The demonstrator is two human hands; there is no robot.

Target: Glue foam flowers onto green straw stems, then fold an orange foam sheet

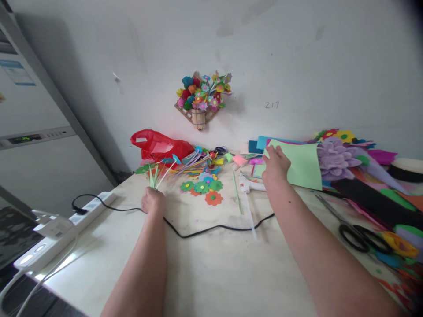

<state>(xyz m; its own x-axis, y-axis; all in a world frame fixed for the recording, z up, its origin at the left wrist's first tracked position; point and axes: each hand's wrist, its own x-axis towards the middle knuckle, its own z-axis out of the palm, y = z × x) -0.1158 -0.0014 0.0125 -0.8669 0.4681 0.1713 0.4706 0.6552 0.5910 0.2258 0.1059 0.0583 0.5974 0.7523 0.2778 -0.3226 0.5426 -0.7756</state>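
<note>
My left hand [153,200] is closed around a bunch of thin pale-green strips [153,174], which fan out above the fist. A blue foam flower on a white stem [176,159] leans out beside them; whether it is in the same grip I cannot tell. At the right, my right hand [276,162] pinches a light-green craft sheet [303,164] by its left side. Left of that wrist lies a white glue gun [246,182] with a clear glue stick [251,215]. Flat foam flowers [202,187] in several colours lie between the hands, near a single green strip [237,193].
A black cord [211,227] crosses the table to a white power strip [95,203]. Black-handled scissors [355,231] lie at the right, beside coloured sheets and a purple flower [335,160]. A red plastic bag [158,147] sits at the back. A flower decoration [200,99] hangs on the wall.
</note>
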